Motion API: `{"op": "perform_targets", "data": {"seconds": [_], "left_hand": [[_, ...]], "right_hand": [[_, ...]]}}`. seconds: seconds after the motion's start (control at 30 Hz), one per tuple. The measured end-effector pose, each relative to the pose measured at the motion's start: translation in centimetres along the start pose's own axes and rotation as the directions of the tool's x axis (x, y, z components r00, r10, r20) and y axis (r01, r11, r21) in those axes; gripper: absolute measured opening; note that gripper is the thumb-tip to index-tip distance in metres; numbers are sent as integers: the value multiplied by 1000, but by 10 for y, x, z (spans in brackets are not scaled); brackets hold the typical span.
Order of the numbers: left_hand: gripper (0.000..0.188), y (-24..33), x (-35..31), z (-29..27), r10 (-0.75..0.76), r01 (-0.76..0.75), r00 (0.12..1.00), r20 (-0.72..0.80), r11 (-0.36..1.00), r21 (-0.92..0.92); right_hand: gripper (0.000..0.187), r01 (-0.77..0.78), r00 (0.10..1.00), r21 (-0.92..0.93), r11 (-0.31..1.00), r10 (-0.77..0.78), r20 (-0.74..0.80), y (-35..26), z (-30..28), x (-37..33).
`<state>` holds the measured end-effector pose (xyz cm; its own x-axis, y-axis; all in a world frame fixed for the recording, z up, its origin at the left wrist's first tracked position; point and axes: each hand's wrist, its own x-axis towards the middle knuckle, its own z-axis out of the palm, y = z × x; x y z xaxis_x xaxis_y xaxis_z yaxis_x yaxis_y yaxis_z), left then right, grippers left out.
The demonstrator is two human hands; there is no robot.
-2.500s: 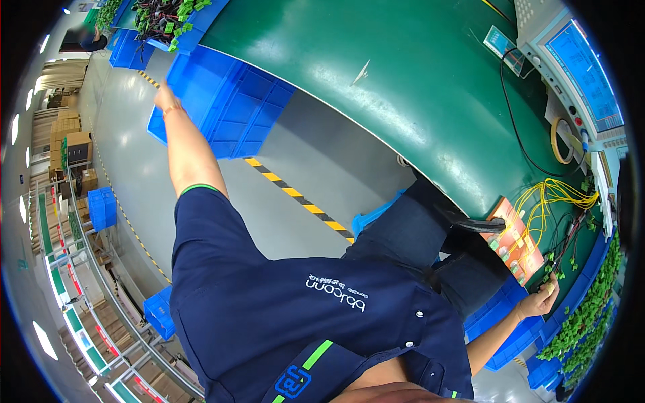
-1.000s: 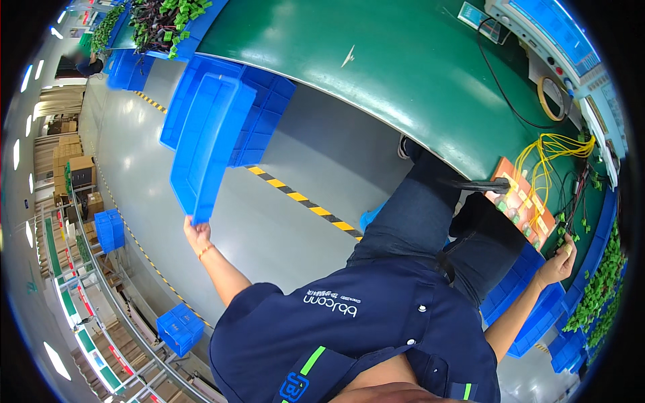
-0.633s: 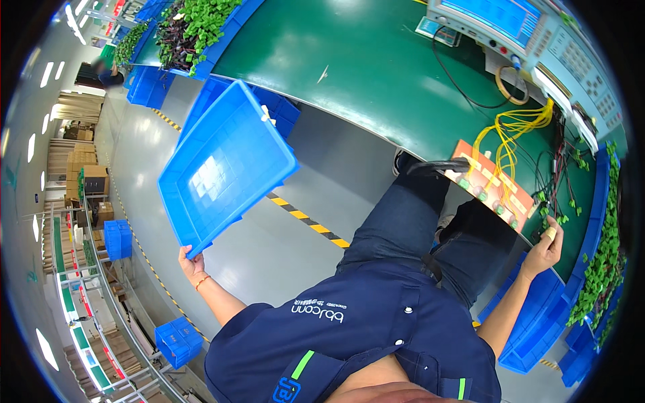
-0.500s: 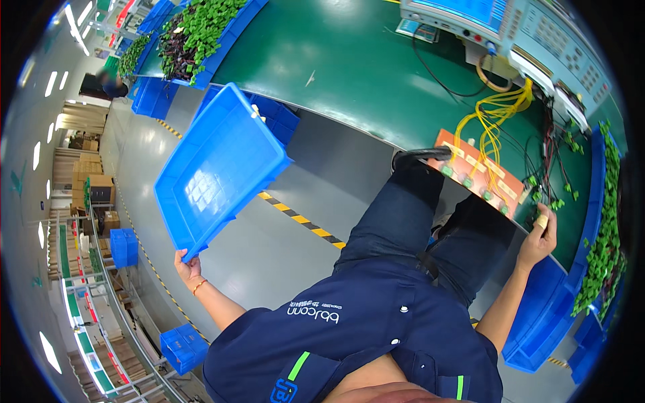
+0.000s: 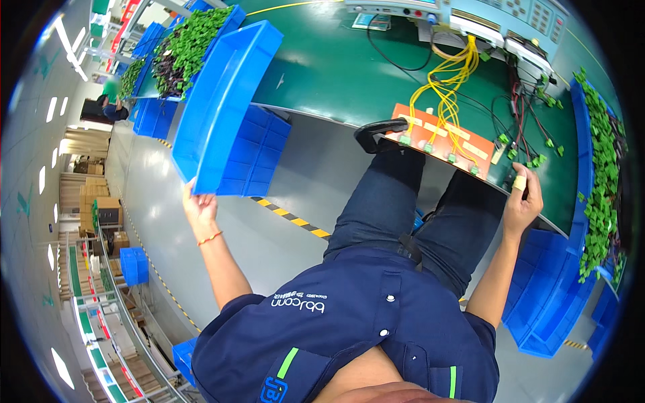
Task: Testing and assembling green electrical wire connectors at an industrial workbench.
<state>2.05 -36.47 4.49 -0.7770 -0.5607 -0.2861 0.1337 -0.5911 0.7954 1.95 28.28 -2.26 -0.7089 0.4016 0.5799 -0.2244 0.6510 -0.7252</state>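
Note:
My left hand [image 5: 201, 213] is closed on the near end of an empty-looking blue plastic tray [image 5: 225, 101]. The tray is tilted up on its side beside the left end of the green workbench [image 5: 322, 84], its far end rising next to a bin of green connectors. At the bench's front edge, my right hand [image 5: 524, 201] has its fingers curled together, with a pale yellow wrap [image 5: 519, 182] round one finger. What those fingers hold, if anything, is hidden. Close by lie small green connectors [image 5: 537, 161] on dark leads. Left of that hand sits an orange fixture board [image 5: 440, 138] with yellow cables [image 5: 447, 91] plugged in.
Blue bins heaped with green connectors stand at far left [image 5: 195, 40] and right [image 5: 600, 208]. A light-blue test instrument [image 5: 524, 17] sits at the back. A black pad-like part [image 5: 379, 134] juts over the bench edge. Another blue bin [image 5: 252, 151] stands below the tray.
My left hand has pushed the tray forward toward the bench and tipped it steeper onto its side. My right hand stays by the bench edge, fingers curled. The whole view has shifted.

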Motion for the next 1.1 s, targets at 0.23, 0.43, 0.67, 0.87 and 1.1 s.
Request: {"op": "perform_targets", "data": {"seconds": [0.23,0.43,0.67,0.87,1.1], "left_hand": [[18,-107,11,122,5,-4,998,61,1000,-17],[16,-159,12,171,109,-100,976,190,993,-55],[17,-162,2,171,55,-61,940,335,998,6],[19,-156,-5,148,-57,13,906,419,994,108],[19,-174,-39,147,141,-239,918,372,943,232]], "right_hand": [[12,-60,998,8,998,59,26,-2,-2,2],[10,-53,991,-107,993,66,120,-8,-9,7],[10,-23,978,-239,971,71,195,-7,-10,17],[14,-172,957,-264,949,224,183,-8,-15,28],[15,-54,984,-257,965,94,148,-38,-85,34]]}}
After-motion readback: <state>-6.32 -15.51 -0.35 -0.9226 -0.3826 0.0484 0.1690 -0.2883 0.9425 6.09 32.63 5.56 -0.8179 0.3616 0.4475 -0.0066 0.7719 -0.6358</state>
